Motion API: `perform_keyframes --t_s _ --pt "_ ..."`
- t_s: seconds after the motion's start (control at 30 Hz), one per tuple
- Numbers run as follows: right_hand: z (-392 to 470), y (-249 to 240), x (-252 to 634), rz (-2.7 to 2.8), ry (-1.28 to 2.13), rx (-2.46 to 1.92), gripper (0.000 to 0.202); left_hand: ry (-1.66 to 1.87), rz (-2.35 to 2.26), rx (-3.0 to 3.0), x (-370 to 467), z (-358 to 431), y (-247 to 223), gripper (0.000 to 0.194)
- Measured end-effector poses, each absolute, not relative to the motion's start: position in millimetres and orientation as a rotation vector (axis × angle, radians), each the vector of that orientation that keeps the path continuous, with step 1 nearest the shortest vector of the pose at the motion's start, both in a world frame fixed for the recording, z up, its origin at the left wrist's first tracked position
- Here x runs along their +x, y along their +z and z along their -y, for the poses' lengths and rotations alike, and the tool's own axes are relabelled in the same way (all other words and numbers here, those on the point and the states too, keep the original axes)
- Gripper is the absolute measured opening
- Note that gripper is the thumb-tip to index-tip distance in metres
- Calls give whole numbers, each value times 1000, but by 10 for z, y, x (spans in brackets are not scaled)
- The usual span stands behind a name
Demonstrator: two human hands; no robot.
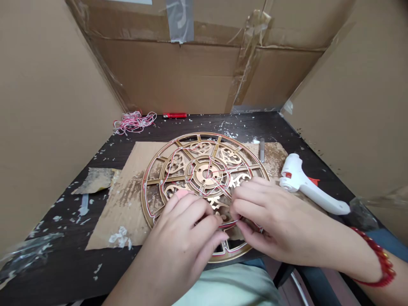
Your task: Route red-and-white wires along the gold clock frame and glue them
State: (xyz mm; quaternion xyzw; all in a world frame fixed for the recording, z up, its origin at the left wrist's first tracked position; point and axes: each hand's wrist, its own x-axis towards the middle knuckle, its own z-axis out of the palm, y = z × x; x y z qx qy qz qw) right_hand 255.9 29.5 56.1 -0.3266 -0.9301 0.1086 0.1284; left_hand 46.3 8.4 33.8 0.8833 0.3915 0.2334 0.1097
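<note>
A round gold openwork frame (201, 175) with rings, spokes and scroll ornaments lies flat in front of me. Thin red and white wire (233, 223) runs along its rings and around the centre. My left hand (191, 225) rests over the near left part of the frame, thumb and curled fingers closed at the wire on the near ring. Opposite it, my right hand (270, 216) pinches the same wire between thumb and fingers, a short gap from the left. The fingers hide part of the wire.
Under the frame lies a stained cardboard sheet (117, 212). A white glue gun (298, 174) rests at the right. Tangled pink and white wire (135, 123) and a red lighter-like object (175, 115) lie at the back. Cardboard walls (204, 72) enclose the dark, scrap-strewn table (105, 157).
</note>
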Motion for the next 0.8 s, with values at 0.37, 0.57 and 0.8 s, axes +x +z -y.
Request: perform_keyframes --t_s 0.37,0.57,0.8 --pt "-20 331 2423 2530 204 -993 17 672 -1138 2633 475 -48 307 7" --pt "55 286 2418 2436 128 -1033 18 760 -1113 2738 459 -32 280 10" --pt "91 213 2359 2377 148 -981 20 770 -1145 2887 469 -22 293 15"
